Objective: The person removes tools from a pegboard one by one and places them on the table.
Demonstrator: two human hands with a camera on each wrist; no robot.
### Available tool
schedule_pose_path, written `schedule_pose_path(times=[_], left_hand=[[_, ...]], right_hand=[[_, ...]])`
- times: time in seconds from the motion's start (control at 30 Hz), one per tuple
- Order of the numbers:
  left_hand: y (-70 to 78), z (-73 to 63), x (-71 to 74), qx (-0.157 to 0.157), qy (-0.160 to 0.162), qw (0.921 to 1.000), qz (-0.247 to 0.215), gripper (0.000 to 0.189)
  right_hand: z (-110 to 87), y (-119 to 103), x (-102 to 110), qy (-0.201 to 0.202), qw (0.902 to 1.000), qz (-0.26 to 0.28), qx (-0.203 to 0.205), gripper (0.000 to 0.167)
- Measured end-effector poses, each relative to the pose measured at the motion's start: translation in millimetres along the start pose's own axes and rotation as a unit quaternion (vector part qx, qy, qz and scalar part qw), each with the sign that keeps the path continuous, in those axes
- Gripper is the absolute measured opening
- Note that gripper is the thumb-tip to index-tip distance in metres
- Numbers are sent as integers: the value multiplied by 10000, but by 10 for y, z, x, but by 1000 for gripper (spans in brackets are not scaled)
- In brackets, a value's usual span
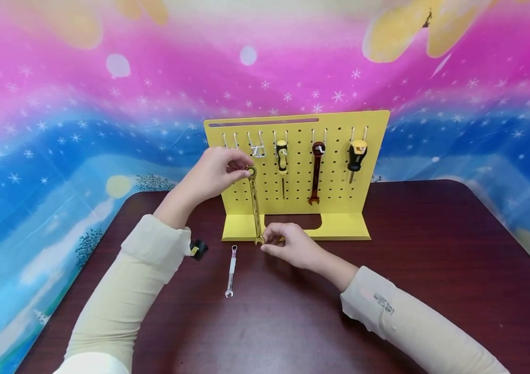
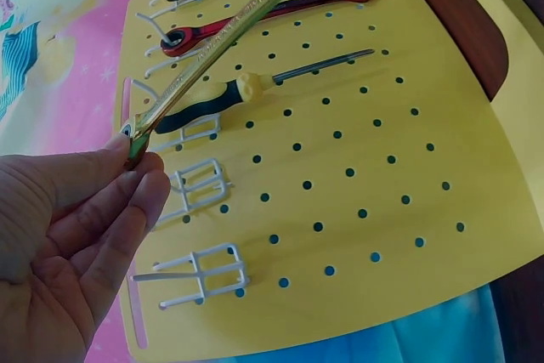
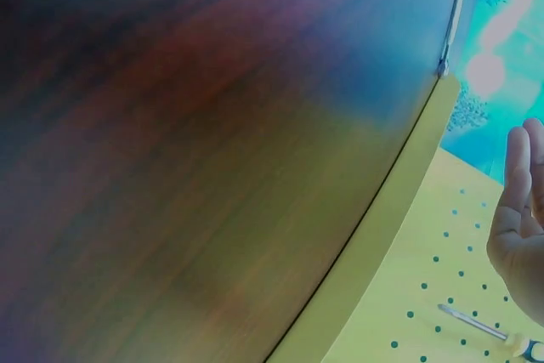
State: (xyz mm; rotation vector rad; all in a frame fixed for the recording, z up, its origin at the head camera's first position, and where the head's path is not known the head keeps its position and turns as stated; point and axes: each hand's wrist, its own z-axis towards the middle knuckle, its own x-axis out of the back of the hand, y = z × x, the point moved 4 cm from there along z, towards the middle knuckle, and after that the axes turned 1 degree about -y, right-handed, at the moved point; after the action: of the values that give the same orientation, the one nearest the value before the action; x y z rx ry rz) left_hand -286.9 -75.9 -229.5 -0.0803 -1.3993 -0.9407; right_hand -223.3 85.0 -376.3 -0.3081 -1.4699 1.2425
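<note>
My left hand (image 1: 215,171) pinches a long gold combination wrench (image 1: 254,202) by its ring end, between thumb and fingertips. The wrench hangs almost upright before the yellow pegboard (image 1: 346,227), its open jaw pointing down. Close beside that lower end is my right hand (image 1: 293,245), with bent, loose fingers; contact with the wrench cannot be made out. In the right wrist view only part of the right hand (image 3: 517,235) shows, at the right edge. A small silver wrench (image 1: 232,271) lies on the table in front of the board.
On the pegboard hang a slim yellow-and-black screwdriver (image 1: 281,156), a red wrench (image 1: 316,174) and a stubby screwdriver (image 1: 355,156). White wire hooks (image 1: 258,150) stick out at the upper left. A dark wooden table (image 1: 433,270) lies below, with a patterned cloth (image 1: 106,119) behind.
</note>
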Motion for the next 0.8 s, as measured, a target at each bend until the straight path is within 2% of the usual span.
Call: schedule_pose_path(times=[0.33, 0.5, 0.8], left_hand=[[-93, -70, -141, 101, -286, 9993, -224, 21], [-120, -82, -205, 28, -320, 9994, -152, 22], [-146, -125, -310, 74, -492, 9985, -227, 21]], right_hand=[[-115, -9, -70, -407, 9991, 123, -35, 6], [-161, 25, -89, -514, 9987, 73, -5, 6], [-240, 44, -157, -692, 9974, 218, 5, 7]])
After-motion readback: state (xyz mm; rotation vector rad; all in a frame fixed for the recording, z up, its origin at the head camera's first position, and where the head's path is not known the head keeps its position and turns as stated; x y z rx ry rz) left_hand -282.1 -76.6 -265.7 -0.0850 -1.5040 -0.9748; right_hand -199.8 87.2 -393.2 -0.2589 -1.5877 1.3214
